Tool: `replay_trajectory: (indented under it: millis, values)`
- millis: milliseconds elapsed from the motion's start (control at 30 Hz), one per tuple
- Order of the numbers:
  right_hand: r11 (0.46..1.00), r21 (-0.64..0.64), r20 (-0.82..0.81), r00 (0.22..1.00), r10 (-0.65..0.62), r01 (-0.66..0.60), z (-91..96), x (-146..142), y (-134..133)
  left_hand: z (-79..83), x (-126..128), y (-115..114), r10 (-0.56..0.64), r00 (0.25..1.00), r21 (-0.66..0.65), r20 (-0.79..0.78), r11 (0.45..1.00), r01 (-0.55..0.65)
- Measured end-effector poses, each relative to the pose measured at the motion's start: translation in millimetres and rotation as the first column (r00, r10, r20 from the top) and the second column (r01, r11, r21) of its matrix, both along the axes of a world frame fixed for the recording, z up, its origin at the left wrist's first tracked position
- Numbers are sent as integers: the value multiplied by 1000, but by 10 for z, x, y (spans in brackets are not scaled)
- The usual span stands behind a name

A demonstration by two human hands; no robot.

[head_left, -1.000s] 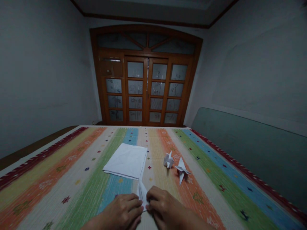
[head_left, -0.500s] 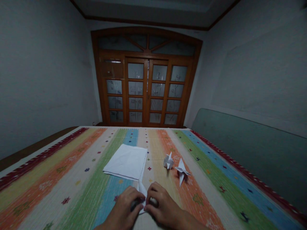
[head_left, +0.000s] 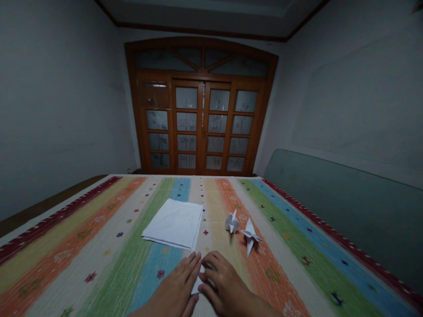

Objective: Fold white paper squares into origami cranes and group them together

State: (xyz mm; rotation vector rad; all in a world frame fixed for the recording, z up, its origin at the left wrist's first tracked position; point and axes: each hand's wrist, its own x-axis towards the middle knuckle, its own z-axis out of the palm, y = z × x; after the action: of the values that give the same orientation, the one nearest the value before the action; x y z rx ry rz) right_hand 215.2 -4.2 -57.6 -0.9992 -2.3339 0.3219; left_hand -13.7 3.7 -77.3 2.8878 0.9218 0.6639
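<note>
Left hand [head_left: 172, 286] now flat, fingers open, beside folded paper [head_left: 197, 281].
Paper light, soft: pinch edges. Right fingers [head_left: 211, 263] curled over it; grip unclear.

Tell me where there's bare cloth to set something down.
Bare cloth lies left of the white paper stack and right of the folded paper figures. It's crowded around the left hand and right hand, below the stack.

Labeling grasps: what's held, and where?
The right hand covers part of a folded white paper; the left hand lies beside it. Whether it's gripped cannot be told.
</note>
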Motion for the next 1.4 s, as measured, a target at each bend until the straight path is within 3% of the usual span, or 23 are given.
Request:
replay_trajectory:
  millis: [533,633,800,1033,1167,1400]
  values:
    - [999,41,36,999,16,-17,36,-3,-18,300,-38,38,14,999,-98,-30,995,-17]
    - [1000,1,-23,1000,20,-20,10,-1,-4,259,-48,60,38,999,-147,-17,988,-41]
    - [990,-137,-179,982,-67,42,-30,-13,52,76,-56,145,134,982,-220,136,970,-101]
    - [978,-207,-204,977,-67,24,-51,-1,86,-59,-61,200,242,935,-199,259,961,-194]
    - [972,-234,-181,980,-81,37,-52,10,86,8,-46,175,304,921,-240,243,939,-246]
    - [975,-221,-234,970,-64,11,-15,2,100,227,19,128,337,908,-375,251,898,-230]
